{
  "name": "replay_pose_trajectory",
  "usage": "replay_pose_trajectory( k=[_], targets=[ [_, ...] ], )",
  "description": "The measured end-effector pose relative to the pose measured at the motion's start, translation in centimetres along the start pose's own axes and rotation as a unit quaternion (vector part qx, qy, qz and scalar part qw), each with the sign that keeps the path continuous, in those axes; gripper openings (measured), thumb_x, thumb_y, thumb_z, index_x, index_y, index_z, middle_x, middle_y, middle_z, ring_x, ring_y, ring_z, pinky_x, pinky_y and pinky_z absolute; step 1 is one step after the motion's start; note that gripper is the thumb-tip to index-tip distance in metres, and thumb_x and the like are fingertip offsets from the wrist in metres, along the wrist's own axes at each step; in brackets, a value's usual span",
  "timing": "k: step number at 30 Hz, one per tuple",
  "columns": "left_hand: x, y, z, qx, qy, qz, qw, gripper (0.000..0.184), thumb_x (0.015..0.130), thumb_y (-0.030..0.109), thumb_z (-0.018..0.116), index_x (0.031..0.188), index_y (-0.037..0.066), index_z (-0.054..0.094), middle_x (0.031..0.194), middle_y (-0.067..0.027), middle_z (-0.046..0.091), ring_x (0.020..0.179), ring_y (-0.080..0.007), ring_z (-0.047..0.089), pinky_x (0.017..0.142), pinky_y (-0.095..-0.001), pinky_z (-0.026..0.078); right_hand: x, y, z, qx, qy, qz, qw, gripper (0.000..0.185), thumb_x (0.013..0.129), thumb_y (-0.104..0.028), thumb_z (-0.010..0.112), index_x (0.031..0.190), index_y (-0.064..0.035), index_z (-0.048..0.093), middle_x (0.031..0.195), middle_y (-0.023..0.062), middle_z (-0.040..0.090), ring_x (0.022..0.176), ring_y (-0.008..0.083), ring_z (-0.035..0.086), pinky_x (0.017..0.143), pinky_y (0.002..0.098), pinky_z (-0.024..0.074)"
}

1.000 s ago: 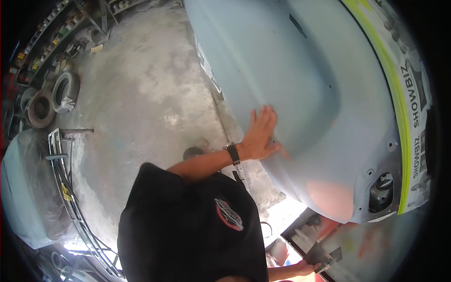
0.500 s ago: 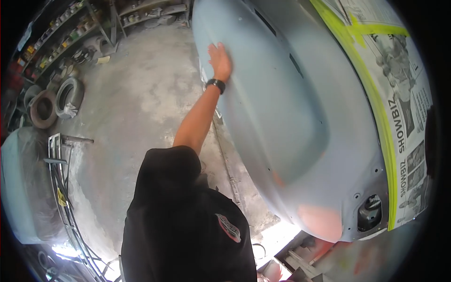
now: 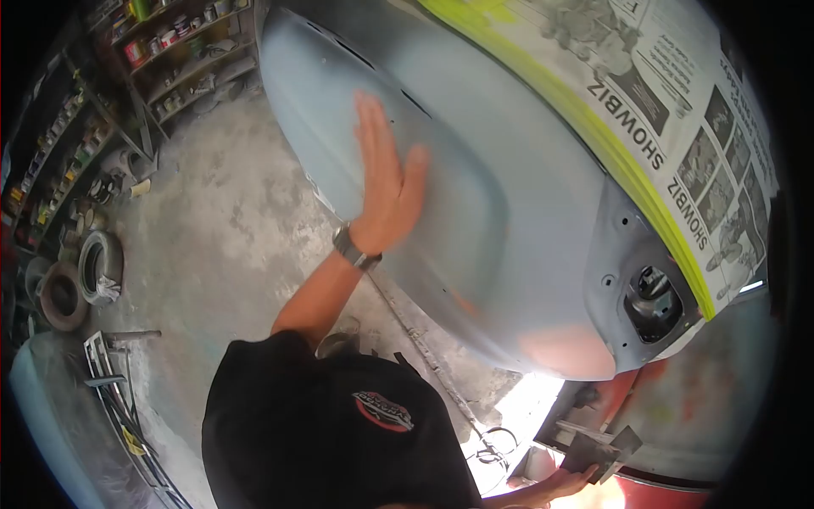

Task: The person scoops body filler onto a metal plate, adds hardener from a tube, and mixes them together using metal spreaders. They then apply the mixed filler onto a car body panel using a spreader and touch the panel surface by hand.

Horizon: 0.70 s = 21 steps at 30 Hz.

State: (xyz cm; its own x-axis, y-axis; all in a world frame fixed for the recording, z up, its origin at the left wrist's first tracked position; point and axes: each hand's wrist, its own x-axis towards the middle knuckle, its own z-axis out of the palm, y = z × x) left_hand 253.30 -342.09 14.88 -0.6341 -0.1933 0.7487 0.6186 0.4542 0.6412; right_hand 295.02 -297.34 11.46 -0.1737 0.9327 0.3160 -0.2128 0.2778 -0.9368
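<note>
My left hand [image 3: 390, 187], with a dark watch [image 3: 356, 248] on its wrist, lies over the grey-primed car body panel [image 3: 458, 212]. Its fingers are stretched out, slightly blurred, the thumb apart, and nothing is in it. Low at the right, my right hand [image 3: 566, 483] grips dark grey flat sheets [image 3: 593, 454] that look like sandpaper; its fingers are partly hidden. Orange-pink patches [image 3: 568, 352] show at the panel's lower end, near a lamp opening [image 3: 653, 301]. Yellow-green masking tape [image 3: 627, 199] runs along the panel, holding down newspaper [image 3: 678, 144].
Shelves with cans [image 3: 174, 38] stand at the far left, with old tyres [image 3: 102, 263] on the concrete floor [image 3: 229, 220]. A metal frame [image 3: 123, 399] and a covered, light blue panel [image 3: 51, 416] are at the lower left. A red surface [image 3: 670, 496] shows at the lower right.
My view has turned right and down. My left hand has moved across the panel, away from its outer edge and closer to me. My right hand with the dark sheets has come into view.
</note>
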Motion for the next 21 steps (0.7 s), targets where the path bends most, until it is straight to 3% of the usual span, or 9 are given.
replay_pose_trajectory(
  k=[2, 5, 8, 11, 17, 21],
  targets=[
    [4.5, 1.6, 1.4, 0.071, 0.015, 0.039, 0.997, 0.089, 0.106, 0.049, 0.039, 0.156, -0.015, 0.001, 0.166, -0.0333, -0.002, 0.155, -0.0471, -0.003, 0.122, -0.0603, 0.002, -0.2, -0.7, 0.5, -0.072, 0.109, 0.036, 0.991, 0.044, 0.099, -0.017, 0.044, 0.138, -0.0026, 0.059, 0.138, 0.0242, 0.058, 0.117, 0.038, 0.062, 0.101, 0.0485, 0.0547],
    [10.5, 2.5, 2.9, 0.093, 0.061, -0.082, 0.99, 0.101, 0.1, 0.052, 0.052, 0.152, -0.02, 0.004, 0.161, -0.0411, 0.003, 0.153, -0.053, -0.003, 0.12, -0.0648, 0.003, 0.0, 0.2, -3.3, -0.052, 0.12, 0.024, 0.991, 0.044, 0.099, -0.017, 0.045, 0.138, -0.0021, 0.059, 0.137, 0.0239, 0.058, 0.117, 0.0373, 0.062, 0.101, 0.0478, 0.0548],
    [10.6, 4.4, 4.1, 0.042, 0.108, -0.119, 0.986, 0.105, 0.098, 0.056, 0.053, 0.151, -0.022, 0.006, 0.16, -0.0429, 0.005, 0.152, -0.055, -0.002, 0.119, -0.0679, 0.002, 0.3, 1.2, -6.4, -0.045, 0.128, 0.024, 0.99, 0.044, 0.099, -0.017, 0.045, 0.138, -0.0016, 0.059, 0.136, 0.0235, 0.058, 0.116, 0.0366, 0.062, 0.1, 0.047, 0.0549],
    [6.9, 8.4, 6.2, 0.073, 0.076, -0.076, 0.992, 0.101, 0.101, 0.058, 0.047, 0.154, -0.018, 0.007, 0.162, -0.0409, 0.0, 0.153, -0.0526, -0.004, 0.12, -0.0656, 0.001, 0.9, 2.3, -8.7, -0.043, 0.128, 0.029, 0.99, 0.044, 0.099, -0.018, 0.045, 0.137, -0.0011, 0.059, 0.135, 0.0232, 0.059, 0.115, 0.0359, 0.062, 0.099, 0.0463, 0.0549],
    [-2.1, 14.7, 10.1, 0.1, 0.037, -0.034, 0.994, 0.103, 0.096, 0.044, 0.061, 0.155, -0.016, 0.0, 0.162, -0.0402, -0.005, 0.152, -0.054, -0.007, 0.116, -0.0706, -0.002, 2.1, 4.5, -9.7, -0.048, 0.113, 0.035, 0.992, 0.043, 0.1, -0.018, 0.046, 0.137, 0.0, 0.059, 0.133, 0.0225, 0.06, 0.114, 0.0345, 0.063, 0.097, 0.0449, 0.055],
    [-7.6, 16.9, 10.8, 0.082, -0.02, 0.012, 0.996, 0.107, 0.095, 0.049, 0.06, 0.154, -0.017, 0.0, 0.161, -0.0416, -0.006, 0.151, -0.0568, -0.007, 0.112, -0.0754, -0.003, 2.4, 5.9, -9.3, -0.047, 0.096, 0.042, 0.993, 0.043, 0.1, -0.018, 0.047, 0.136, 0.0007, 0.059, 0.132, 0.022, 0.06, 0.113, 0.0336, 0.063, 0.096, 0.0439, 0.0551]
  ],
)
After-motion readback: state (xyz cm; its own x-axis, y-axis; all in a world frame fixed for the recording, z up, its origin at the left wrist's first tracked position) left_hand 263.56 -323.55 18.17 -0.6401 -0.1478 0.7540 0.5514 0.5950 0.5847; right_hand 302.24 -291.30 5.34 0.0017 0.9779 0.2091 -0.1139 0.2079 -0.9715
